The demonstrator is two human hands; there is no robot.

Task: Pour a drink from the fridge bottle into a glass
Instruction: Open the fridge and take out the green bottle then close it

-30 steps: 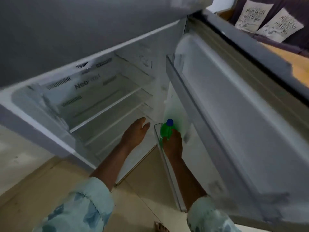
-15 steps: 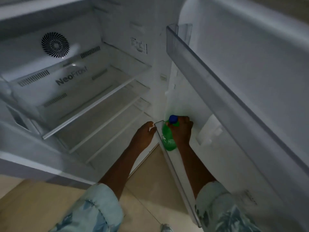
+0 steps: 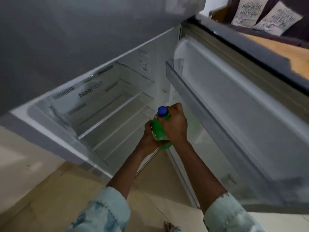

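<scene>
Right hand (image 3: 173, 125): gripping the green plastic bottle's (image 3: 158, 131) neck under its blue cap (image 3: 162, 111).
Left hand (image 3: 148, 139): cupping the bottle at 7 o'clock.

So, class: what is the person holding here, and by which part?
A green bottle: right hand around its neck and shoulder, left hand cupping its lower body.

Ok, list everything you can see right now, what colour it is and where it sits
Green plastic bottle with blue cap: one, held in front of the open fridge.
Grey fridge: one, lower compartment open, white glass shelves bare.
Fridge door: one, open at right, clear door bin near its top.
Printed cushions: two, pale, upper right.
Light blue patterned sleeves: two, bottom.
Left hand: under the bottle.
Right hand: around its neck.
</scene>
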